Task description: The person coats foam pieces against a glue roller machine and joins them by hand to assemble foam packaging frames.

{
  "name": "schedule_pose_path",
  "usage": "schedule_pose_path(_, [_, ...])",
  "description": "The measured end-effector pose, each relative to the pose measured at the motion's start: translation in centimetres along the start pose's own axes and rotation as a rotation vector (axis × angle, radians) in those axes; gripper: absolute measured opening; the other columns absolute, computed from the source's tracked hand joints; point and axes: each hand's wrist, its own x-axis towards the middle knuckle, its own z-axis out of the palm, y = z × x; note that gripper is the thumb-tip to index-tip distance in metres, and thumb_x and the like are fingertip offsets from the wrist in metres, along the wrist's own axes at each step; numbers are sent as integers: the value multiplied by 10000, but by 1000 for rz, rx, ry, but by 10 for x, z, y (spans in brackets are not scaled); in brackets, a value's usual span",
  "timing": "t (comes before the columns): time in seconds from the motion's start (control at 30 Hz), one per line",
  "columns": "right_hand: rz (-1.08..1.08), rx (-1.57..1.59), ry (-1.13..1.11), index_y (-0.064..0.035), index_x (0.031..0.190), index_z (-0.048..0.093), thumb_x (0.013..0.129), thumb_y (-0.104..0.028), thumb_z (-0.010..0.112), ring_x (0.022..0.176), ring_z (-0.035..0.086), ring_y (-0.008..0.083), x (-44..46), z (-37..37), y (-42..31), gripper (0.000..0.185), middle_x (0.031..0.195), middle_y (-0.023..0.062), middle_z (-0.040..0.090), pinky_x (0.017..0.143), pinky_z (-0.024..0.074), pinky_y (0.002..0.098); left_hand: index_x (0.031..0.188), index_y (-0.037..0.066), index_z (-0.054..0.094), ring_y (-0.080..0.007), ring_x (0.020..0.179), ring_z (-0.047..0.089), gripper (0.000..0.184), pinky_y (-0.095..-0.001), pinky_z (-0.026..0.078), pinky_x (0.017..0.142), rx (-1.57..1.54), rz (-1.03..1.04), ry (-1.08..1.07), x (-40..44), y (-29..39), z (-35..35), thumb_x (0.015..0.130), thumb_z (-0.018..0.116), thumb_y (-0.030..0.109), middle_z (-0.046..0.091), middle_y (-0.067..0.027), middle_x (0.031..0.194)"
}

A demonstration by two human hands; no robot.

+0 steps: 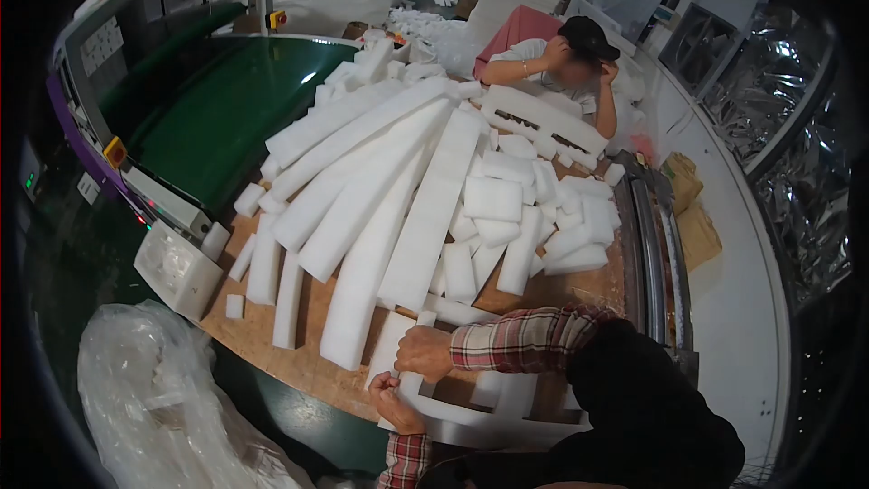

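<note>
A white foam frame [534,432] with cut-out openings lies at the near edge of the table, in front of me. My right hand [425,353] is closed over a narrow strip at the frame's left end; its fingertips are hidden. Just below it, my left hand [396,405] has its fingers curled in beside the same end of the frame, and what they hold, if anything, cannot be made out. Long white foam bars [434,208] fan out across the table beyond my hands. Smaller foam blocks [493,199] are heaped to their right.
Across the brown table [240,312] sits a person [529,63] in a black cap, both hands raised to the head. A green conveyor belt [226,91] runs at the left. Clear plastic bags [145,389] stand at lower left, and metal rails [647,254] line the right edge.
</note>
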Motion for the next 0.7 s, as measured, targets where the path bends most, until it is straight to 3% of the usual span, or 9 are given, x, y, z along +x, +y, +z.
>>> schedule_pose_path(0.07, [4,-3,-8,-110,655,603,559,-134,617,636,553,259,2,5,0,100,626,49,596,615,441,370,1049,4,476,-158,795,411,528,-279,350,786,21,10,20,-2,0,-1,922,306,488,454,-74,893])
schedule_pose_path(0.4, [30,26,33,-127,654,600,578,-127,619,658,551,220,5,15,0,78,632,18,585,658,435,337,1036,-4,483,-161,784,398,587,-280,346,755,148,31,23,-3,-11,-3,904,276,529,443,-75,882])
schedule_pose_path(0.6, [79,-19,-37,-126,662,607,590,-121,616,663,547,214,12,8,-5,73,663,16,589,666,433,326,998,-6,490,-173,757,409,523,-294,364,740,113,72,-10,3,-9,-3,903,287,466,454,-78,859])
schedule_pose_path(0.7, [104,-33,-62,-129,707,641,587,-129,631,768,566,228,12,5,-7,121,745,49,615,717,433,363,1024,-5,489,-162,781,398,505,-279,343,757,42,49,-57,4,-4,-4,917,281,442,453,-69,888])
